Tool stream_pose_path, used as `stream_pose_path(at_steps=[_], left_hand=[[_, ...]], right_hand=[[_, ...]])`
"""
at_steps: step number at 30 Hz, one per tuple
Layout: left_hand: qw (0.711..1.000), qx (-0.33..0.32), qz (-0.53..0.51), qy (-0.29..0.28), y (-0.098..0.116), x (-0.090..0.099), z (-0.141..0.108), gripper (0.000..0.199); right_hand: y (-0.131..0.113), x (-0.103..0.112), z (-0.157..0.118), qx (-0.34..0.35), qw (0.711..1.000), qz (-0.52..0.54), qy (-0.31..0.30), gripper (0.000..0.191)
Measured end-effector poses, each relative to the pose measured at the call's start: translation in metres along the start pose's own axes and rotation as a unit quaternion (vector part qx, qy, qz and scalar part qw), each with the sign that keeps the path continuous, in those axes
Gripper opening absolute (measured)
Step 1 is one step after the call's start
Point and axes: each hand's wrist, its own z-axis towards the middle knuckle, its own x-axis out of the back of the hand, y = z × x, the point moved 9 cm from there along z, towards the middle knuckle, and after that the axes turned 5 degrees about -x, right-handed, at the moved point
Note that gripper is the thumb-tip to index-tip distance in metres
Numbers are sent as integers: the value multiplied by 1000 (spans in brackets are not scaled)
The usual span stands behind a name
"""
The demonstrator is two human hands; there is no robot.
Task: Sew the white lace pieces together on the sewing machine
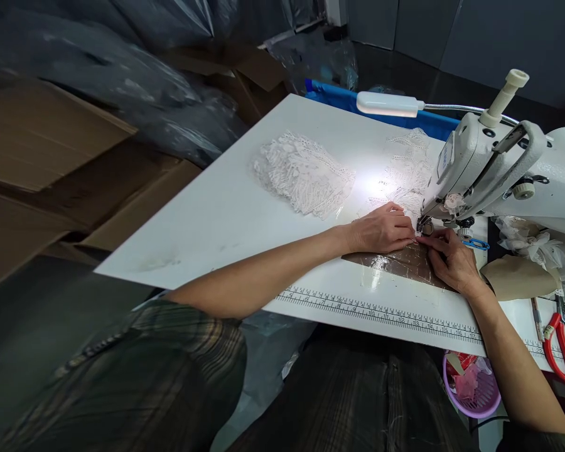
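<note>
My left hand (387, 230) is closed, its fingers curled at the edge of the white lace (407, 172) just left of the presser foot (424, 224). Thumb and fingers of my right hand (452, 258) are pinched together in front of the needle area, meeting the left fingertips. A small white bit of lace shows between them; the rest is hidden by the fingers. Beneath both hands lies a brown, glossy taped patch (386, 267) on the table. The white sewing machine (494, 166) stands at the right, its head close above my fingertips.
A heap of white lace (306, 172) lies on the white table (226, 207). A printed ruler (358, 309) runs along the front edge. Red-handled scissors (558, 345) lie far right, above a purple basket (483, 402). A lamp (390, 104) lights the work; cardboard boxes (47, 135) stand left.
</note>
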Motion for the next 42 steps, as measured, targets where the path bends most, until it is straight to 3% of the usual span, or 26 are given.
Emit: stream_pose_path(at_steps=[7,16,25,31,36,40,42], left_hand=[[1000,-5,9,-28,6,2,2,24],[1000,-15,-5,-24,8,4,-2,24],[997,9,-27,-74,2,1,-1,19],[996,5,-11,-91,2,-2,-3,27],[993,32,-17,-108,-2,-5,-3,28],[994,37,1,-105,-4,-4,-2,34],[994,34,13,-104,-4,-3,-2,38]], right_hand=[[-19,0,-5,64,995,-82,9,41],[-31,-2,-6,78,990,-116,-3,43],[-32,-9,-4,40,983,-168,-59,48],[-32,-10,0,-17,970,-231,-80,43],[-30,-7,-7,-19,982,-184,-42,42],[-15,7,-12,-10,997,-66,31,44],[-3,12,-11,-23,999,-3,31,47]])
